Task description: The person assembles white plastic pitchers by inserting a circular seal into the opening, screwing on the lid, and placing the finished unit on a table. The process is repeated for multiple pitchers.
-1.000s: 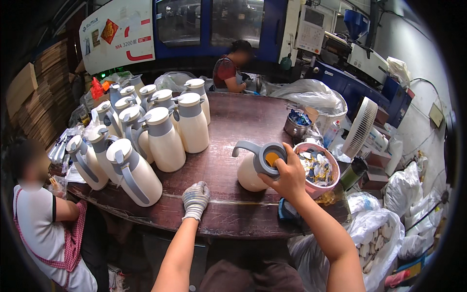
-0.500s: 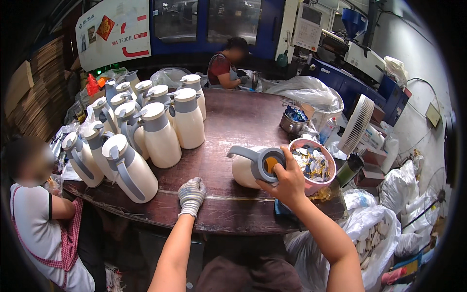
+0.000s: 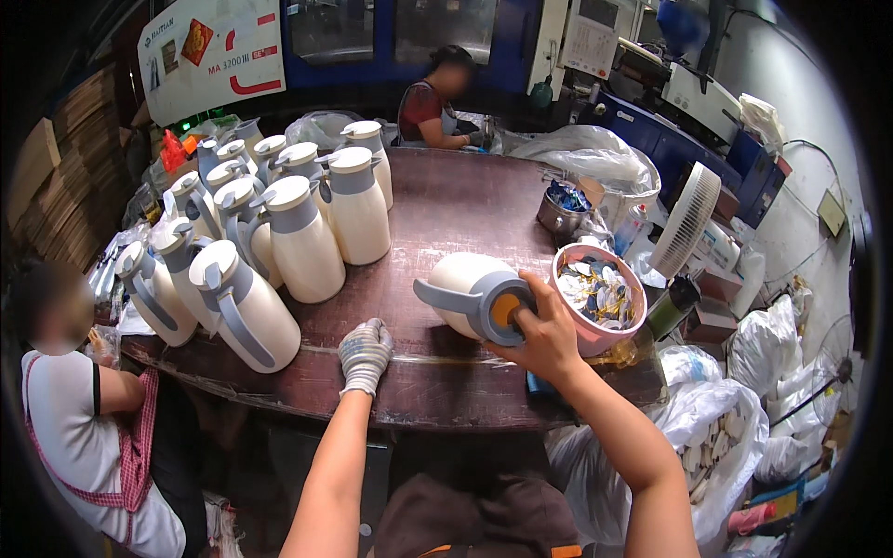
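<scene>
L hand (image 3: 365,353), in a knit work glove, rests palm-down on the near edge of the dark wooden table (image 3: 465,205); fingers lie close together, curled slightly over the edge, gripping nothing. R hand (image 3: 544,337), bare, is at the top end of a cream jug (image 3: 474,296) w/ grey collar and handle. The jug lies on its side on the table, just right of centre, mouth turned toward the wearer, orange inner cap visible, handle pointing left. R fingers wrap the right side of the grey collar, thumb near the orange cap; fingers are curled round the collar, not spread. Exact pinch point is hidden behind the hand, cannot tell.

Just beside the jug, right: pink bowl (image 3: 600,296) holding small mixed parts, touching or nearly touching the R hand. Beyond the bowl: small metal pot (image 3: 561,209) w/ blue bits, white fan (image 3: 684,221) at table's right edge.

Left half of table: group of upright cream jugs (image 3: 279,232), same type, standing close together, well apart from the lying jug. Lower left: seated person in white top and checked apron (image 3: 88,428). Far end of table: second person in red top (image 3: 428,102), hands at table edge. Behind: blue machine (image 3: 419,37), plastic bags (image 3: 586,149). Right of wearer, floor level: bags of white parts (image 3: 707,446).
</scene>
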### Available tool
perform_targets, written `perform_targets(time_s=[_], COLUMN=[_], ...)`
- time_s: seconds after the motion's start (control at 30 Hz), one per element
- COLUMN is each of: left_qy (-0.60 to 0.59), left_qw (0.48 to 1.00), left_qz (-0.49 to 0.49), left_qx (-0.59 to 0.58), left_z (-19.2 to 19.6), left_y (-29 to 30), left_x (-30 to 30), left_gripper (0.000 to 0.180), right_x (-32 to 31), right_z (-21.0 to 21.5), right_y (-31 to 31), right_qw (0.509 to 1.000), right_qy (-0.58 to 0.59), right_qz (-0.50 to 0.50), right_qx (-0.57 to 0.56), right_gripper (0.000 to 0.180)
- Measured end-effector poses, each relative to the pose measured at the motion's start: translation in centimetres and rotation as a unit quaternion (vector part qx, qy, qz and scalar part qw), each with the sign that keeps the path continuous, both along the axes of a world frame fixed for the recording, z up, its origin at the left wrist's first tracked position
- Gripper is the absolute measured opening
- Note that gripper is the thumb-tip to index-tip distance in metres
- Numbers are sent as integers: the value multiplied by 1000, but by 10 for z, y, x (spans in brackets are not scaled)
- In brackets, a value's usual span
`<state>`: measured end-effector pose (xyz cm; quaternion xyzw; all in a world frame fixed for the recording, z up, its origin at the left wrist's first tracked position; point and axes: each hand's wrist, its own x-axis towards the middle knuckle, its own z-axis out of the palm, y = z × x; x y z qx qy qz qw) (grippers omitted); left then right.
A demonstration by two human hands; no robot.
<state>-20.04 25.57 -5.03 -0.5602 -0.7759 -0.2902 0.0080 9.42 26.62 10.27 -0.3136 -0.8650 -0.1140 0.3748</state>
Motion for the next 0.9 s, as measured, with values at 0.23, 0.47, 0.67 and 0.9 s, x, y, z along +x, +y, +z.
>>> perform_targets(time_s=[0.23,0.47,0.67,0.9], left_qy=[-69,-157,-593,-599], left_qw=[996,979,706,687], left_qz=[-2,-35,-375,-342], left_qx=[48,128,-94,-227], left_z=[-2,-12,47,72], left_y=[-3,-8,-131,-190], left_x=[-2,-2,95,148], left_gripper=[22,19,31,46], right_x=[39,111,112,117], right_z=[24,-6,-56,-74], right_y=[-30,-118,-178,-174], right_qw=[965,916,932,895], right_qy=[167,163,132,111], right_qz=[-3,124,40,50], right_qx=[-201,-346,-336,-429], right_gripper=[47,47,44,39])
